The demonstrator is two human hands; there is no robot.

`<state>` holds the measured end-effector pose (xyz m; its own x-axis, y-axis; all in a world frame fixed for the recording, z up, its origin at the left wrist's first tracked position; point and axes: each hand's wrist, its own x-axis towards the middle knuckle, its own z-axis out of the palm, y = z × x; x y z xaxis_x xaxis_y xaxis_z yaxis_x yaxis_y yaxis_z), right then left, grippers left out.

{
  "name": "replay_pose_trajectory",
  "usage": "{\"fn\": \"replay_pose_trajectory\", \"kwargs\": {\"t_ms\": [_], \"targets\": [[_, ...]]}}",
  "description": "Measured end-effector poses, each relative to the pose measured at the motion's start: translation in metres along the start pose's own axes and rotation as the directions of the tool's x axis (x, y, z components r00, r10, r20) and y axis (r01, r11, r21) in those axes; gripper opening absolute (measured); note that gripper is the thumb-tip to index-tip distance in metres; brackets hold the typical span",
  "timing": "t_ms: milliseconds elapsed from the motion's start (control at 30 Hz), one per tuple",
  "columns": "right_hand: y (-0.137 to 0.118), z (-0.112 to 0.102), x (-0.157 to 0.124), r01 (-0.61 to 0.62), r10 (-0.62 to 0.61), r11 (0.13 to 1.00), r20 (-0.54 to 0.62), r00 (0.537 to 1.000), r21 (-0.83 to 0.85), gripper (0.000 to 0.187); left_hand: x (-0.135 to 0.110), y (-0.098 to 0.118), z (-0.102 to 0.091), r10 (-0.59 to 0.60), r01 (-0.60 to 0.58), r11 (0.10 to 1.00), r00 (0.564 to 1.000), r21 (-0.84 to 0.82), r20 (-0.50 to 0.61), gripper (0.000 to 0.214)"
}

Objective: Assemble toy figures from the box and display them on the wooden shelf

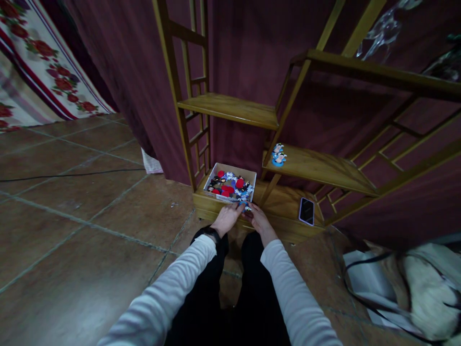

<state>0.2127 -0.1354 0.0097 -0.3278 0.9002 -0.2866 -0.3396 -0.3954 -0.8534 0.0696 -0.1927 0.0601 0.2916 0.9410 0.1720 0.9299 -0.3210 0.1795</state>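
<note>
My left hand and my right hand meet just in front of a shallow white box. Between their fingertips they pinch a small blue-and-white figurine, partly covered by the fingers. The box stands on the low wooden base of a shelf unit and holds many small figures with red, white, blue and black parts. Two similar blue-and-white figurines stand close together at the left end of the shelf to the right.
A phone lies on the base at right. Wooden shelves and uprights rise around the box, with dark red cloth behind. Bags lie on the floor at lower right. A black cable crosses the tiles at left.
</note>
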Motion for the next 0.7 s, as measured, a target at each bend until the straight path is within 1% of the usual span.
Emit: {"fn": "replay_pose_trajectory", "kwargs": {"t_ms": [133,367,467,533,600,667,700], "targets": [[-0.002,-0.002,0.001,-0.016,0.017,1.0,0.044,0.999,-0.008,0.028,-0.001,0.001,0.002,0.004,-0.004,1.0,1.0,0.022,0.001,0.044],[-0.005,0.0,-0.003,-0.039,0.04,0.999,0.068,0.997,-0.012,0.028,-0.008,0.006,-0.003,0.012,-0.012,0.997,1.0,0.075,0.003,0.043],[-0.004,0.0,-0.004,-0.075,0.076,0.997,0.058,0.995,-0.026,0.028,-0.012,0.007,-0.005,-0.032,0.03,0.999,0.999,0.043,0.032,0.042],[-0.003,0.001,-0.005,-0.094,0.095,0.995,0.03,0.995,-0.034,0.028,-0.013,0.007,-0.003,-0.103,0.104,0.994,0.994,-0.041,0.032,0.04],[-0.001,0.001,-0.005,-0.104,0.104,0.994,0.0,0.995,-0.04,0.026,-0.012,0.004,0.002,-0.173,0.168,0.967,0.985,-0.191,-0.008,0.036],[0.001,0.002,-0.005,-0.106,0.105,0.993,-0.023,0.994,-0.049,0.024,-0.009,0.0,0.01,-0.232,0.193,0.903,0.971,-0.384,-0.058,0.031],[0.002,0.002,-0.005,-0.107,0.105,0.993,-0.031,0.994,-0.057,0.023,-0.007,-0.002,0.015,-0.264,0.199,0.853,0.962,-0.482,-0.071,0.029]]}}
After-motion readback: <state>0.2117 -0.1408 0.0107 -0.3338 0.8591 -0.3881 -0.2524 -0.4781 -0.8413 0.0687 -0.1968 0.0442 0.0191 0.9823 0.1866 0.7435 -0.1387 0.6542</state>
